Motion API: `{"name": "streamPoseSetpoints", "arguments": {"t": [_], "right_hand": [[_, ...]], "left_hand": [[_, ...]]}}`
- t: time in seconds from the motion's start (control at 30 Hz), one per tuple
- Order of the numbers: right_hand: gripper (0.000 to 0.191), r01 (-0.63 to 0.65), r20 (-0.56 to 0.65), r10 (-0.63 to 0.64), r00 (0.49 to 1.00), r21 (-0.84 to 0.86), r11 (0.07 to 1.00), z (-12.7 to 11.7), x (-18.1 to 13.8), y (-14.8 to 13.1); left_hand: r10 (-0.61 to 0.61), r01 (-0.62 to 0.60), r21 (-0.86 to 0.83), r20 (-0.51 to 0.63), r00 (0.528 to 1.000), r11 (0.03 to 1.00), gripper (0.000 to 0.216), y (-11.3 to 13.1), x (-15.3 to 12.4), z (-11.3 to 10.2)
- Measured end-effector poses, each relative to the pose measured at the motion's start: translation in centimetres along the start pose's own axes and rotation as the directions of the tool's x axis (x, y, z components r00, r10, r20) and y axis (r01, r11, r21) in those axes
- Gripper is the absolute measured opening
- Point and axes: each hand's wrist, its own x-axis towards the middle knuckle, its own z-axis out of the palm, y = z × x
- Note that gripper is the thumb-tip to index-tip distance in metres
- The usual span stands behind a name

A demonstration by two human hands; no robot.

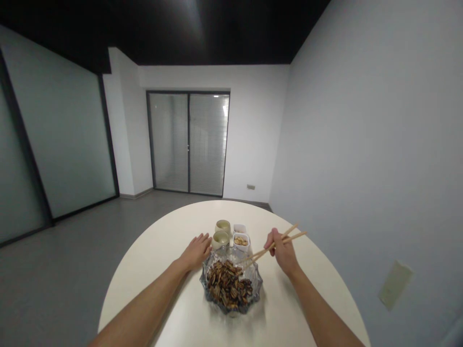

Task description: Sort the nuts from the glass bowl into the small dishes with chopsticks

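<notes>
A scalloped clear glass bowl (257, 284) holds a heap of dark striped seeds (226, 284), which look like roasted melon or sunflower seeds. My right hand (281, 248) grips a pair of wooden chopsticks (258, 254), their tips over the bowl's far right part. Whether anything sits between the tips is too small to tell. Beside the bowl's far left rim, my left hand (197, 250) lies flat on the table with its fingers stretched out. Just beyond the bowl stands a small white dish (241, 248) with pale nuts in it, and behind it another white dish (239, 228).
Two pale green cups (220, 239) stand left of the white dishes, one behind the other. Everything rests on a round-ended white table (152, 255). A white wall (361, 144) runs close along the right, and a glazed double door (188, 144) is at the back.
</notes>
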Motion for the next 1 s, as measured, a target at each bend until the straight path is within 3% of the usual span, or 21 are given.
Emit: {"name": "streamPoseSetpoints", "arguments": {"t": [0.2, 0.33, 0.67, 0.87, 1.0], "right_hand": [[0.074, -0.109, 0.235, 0.106, 0.966, 0.000, 0.994, 0.2, -0.4, -1.1], [0.072, -0.146, 0.321, 0.165, 0.933, -0.082, 0.986, 0.5, -0.7, -1.3], [0.072, -0.135, 0.268, 0.137, 0.954, -0.028, 0.991, 0.3, -0.6, -0.4], [0.067, -0.126, 0.353, 0.137, 0.926, -0.054, 0.991, 1.0, -0.8, -0.6], [0.067, -0.125, 0.310, 0.145, 0.939, -0.084, 0.989, 1.5, -0.7, -0.4]], "left_hand": [[-0.011, 0.011, 0.001, -0.003, 1.000, 1.000, 0.051, 0.4, 0.0, -0.2], [-0.013, 0.013, 0.010, -0.010, 1.000, 1.000, 0.050, 0.6, -0.1, -0.4], [-0.008, 0.008, 0.003, -0.017, 1.000, 1.000, 0.048, 0.5, 0.0, -0.3], [-0.007, 0.007, 0.010, -0.010, 1.000, 1.000, 0.048, 0.5, 0.1, -0.2], [-0.010, 0.010, 0.006, -0.007, 1.000, 1.000, 0.048, 0.5, 0.2, -0.1]]}}
